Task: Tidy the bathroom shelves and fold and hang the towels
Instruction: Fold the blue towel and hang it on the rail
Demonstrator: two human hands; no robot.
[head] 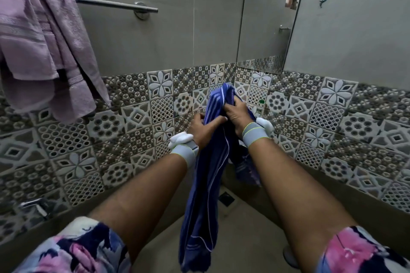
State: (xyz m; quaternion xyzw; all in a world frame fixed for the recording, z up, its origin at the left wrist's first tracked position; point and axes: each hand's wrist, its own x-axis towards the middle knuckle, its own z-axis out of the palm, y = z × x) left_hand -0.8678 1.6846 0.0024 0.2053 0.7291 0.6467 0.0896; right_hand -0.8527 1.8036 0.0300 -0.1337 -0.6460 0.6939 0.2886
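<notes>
Hanging slack between the outstretched forearms, almost to the floor: a blue striped towel (206, 184). Thin, soft and light by the look of it; likely to slump and twist unless taken by two corners of the top hem. Gathered at its upper end in both hands. Left hand (200, 127) lower, thumb across the cloth, fingers curled behind. Right hand (238, 115) higher, fingers closed over the bunched top. Beyond, up left, a lilac towel (42, 46) draped untidily over a chrome towel bar (115, 4).
</notes>
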